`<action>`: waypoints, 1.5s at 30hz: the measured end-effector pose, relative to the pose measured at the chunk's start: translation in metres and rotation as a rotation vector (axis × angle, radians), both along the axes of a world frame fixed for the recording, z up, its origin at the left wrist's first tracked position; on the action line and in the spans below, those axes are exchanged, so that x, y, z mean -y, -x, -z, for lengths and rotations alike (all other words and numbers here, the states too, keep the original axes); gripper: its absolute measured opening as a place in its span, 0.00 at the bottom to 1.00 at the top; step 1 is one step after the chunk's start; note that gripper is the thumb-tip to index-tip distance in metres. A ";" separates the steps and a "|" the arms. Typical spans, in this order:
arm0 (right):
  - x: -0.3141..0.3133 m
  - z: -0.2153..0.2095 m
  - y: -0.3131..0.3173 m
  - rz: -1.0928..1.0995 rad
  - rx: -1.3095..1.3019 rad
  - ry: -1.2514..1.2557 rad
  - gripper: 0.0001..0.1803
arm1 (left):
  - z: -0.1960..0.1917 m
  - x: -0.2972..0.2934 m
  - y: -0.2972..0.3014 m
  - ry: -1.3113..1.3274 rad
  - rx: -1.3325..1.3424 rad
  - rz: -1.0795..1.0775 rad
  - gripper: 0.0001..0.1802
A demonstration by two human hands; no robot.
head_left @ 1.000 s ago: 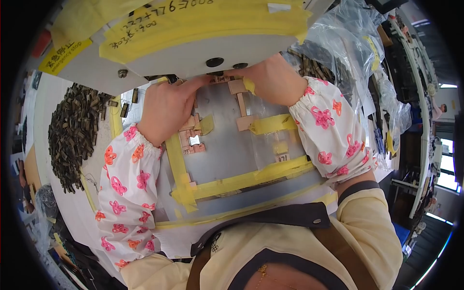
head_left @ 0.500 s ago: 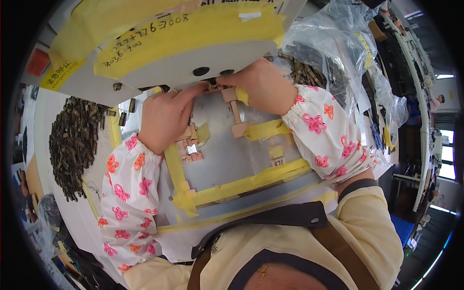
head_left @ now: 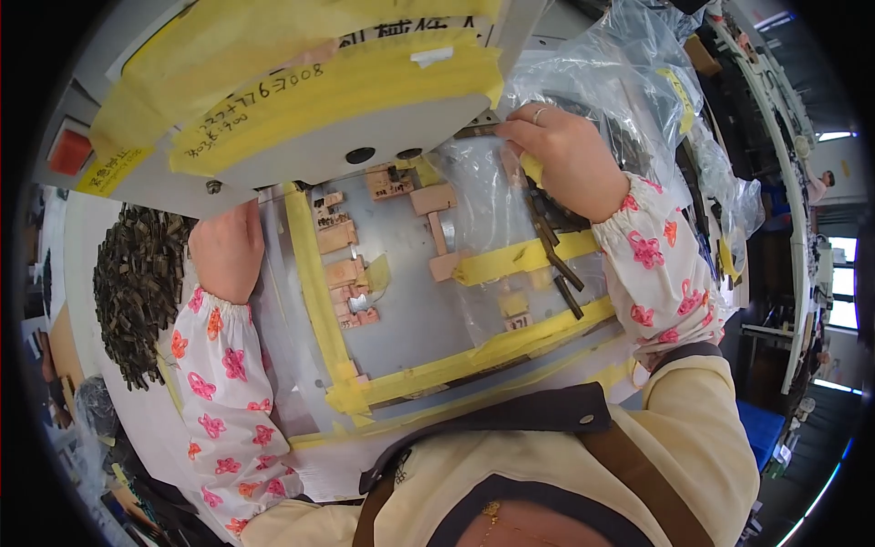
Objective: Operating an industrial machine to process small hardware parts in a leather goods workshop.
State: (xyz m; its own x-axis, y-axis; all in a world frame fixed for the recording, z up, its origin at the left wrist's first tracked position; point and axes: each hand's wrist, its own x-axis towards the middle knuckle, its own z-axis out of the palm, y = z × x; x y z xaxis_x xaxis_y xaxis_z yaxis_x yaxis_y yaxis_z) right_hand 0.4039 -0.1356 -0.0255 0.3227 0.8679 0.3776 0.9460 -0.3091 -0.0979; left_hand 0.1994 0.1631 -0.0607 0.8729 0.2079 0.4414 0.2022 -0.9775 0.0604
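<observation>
- Pinching something small at the upper right, the right hand (head_left: 567,155) is seen with thumb and fingers pressed together on the edge of a clear plastic bag (head_left: 609,68); a ring is worn on one finger.
- Dark metal strips (head_left: 553,248) are seen just below that hand, lying partly over a yellow tape band (head_left: 510,260).
- The left hand (head_left: 225,248) is laid at the left edge of the grey metal plate (head_left: 401,292), under the machine housing (head_left: 337,109); whether its fingers are spread or curled cannot be told, as they are hidden.
- Small copper-coloured blocks (head_left: 339,239) are fixed on the plate between both hands.
- A heap of dark small parts (head_left: 137,292) is piled on the table, left of the left forearm.
</observation>
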 end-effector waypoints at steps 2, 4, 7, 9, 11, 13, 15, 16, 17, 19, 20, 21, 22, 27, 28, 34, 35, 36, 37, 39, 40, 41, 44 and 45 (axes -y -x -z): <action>-0.011 0.006 0.004 -0.104 0.023 -0.026 0.11 | -0.005 0.009 -0.004 -0.017 0.045 0.011 0.06; -0.022 0.010 0.006 -0.052 0.123 0.064 0.08 | -0.014 0.024 -0.006 0.001 0.030 0.030 0.04; -0.024 0.013 0.005 0.076 0.249 0.218 0.05 | -0.014 0.048 -0.026 0.159 -0.147 0.175 0.08; -0.031 0.014 0.006 0.099 0.235 0.182 0.06 | -0.013 0.063 -0.033 0.147 -0.074 0.256 0.09; -0.034 0.014 0.007 0.103 0.207 0.187 0.06 | -0.006 0.064 -0.040 0.141 0.008 0.364 0.10; -0.034 0.017 0.004 0.104 0.176 0.190 0.07 | 0.002 0.058 -0.042 0.132 -0.015 0.357 0.11; -0.029 0.024 -0.004 0.083 0.038 0.047 0.08 | 0.003 0.058 -0.045 0.095 -0.005 0.349 0.11; -0.028 0.023 -0.006 0.074 0.036 0.048 0.08 | 0.003 0.057 -0.044 0.052 0.003 0.342 0.11; -0.027 0.021 -0.008 0.078 0.014 0.095 0.08 | 0.004 0.056 -0.045 0.053 0.001 0.332 0.11; -0.030 0.011 -0.005 0.075 -0.007 0.141 0.08 | 0.008 0.054 -0.048 0.113 0.062 0.290 0.10; -0.033 0.001 0.000 0.048 -0.202 0.073 0.08 | 0.008 0.054 -0.048 0.114 0.064 0.286 0.10; -0.035 -0.003 0.003 0.020 -0.397 0.005 0.08 | 0.007 0.053 -0.049 0.130 0.054 0.297 0.09; -0.038 -0.002 0.007 -0.083 -0.543 -0.120 0.08 | 0.006 0.053 -0.048 0.147 0.040 0.307 0.09; -0.048 -0.001 0.020 -0.086 -1.308 -0.005 0.12 | 0.012 0.045 -0.044 0.078 0.117 0.342 0.09; -0.045 0.000 0.019 -0.053 -1.358 0.020 0.13 | 0.009 0.048 -0.043 0.079 0.104 0.349 0.09; -0.044 0.008 0.017 0.008 -1.514 -0.034 0.14 | -0.003 0.056 -0.038 0.257 -0.014 0.414 0.06; -0.045 0.007 0.016 0.031 -1.528 -0.035 0.14 | -0.002 0.056 -0.037 0.255 -0.015 0.415 0.06; -0.045 0.008 0.016 0.030 -1.528 -0.037 0.14 | 0.000 0.056 -0.035 0.259 -0.011 0.385 0.07; -0.045 0.009 0.014 0.020 -1.535 -0.030 0.14 | 0.003 0.056 -0.036 0.263 -0.004 0.360 0.07; -0.044 0.011 0.013 0.011 -1.538 -0.026 0.15 | 0.008 0.059 -0.037 0.301 0.015 0.357 0.07; -0.044 0.013 0.013 0.033 -1.496 -0.050 0.12 | 0.009 0.059 -0.036 0.340 0.029 0.345 0.09; -0.044 0.016 0.014 0.055 -1.453 -0.073 0.10 | 0.008 0.059 -0.036 0.337 0.029 0.343 0.09; -0.046 0.033 0.018 -0.063 -1.013 -0.257 0.06 | 0.004 0.060 -0.034 0.275 0.068 0.373 0.08; -0.044 0.033 0.019 -0.063 -1.013 -0.257 0.06 | 0.002 0.059 -0.032 0.225 0.074 0.388 0.13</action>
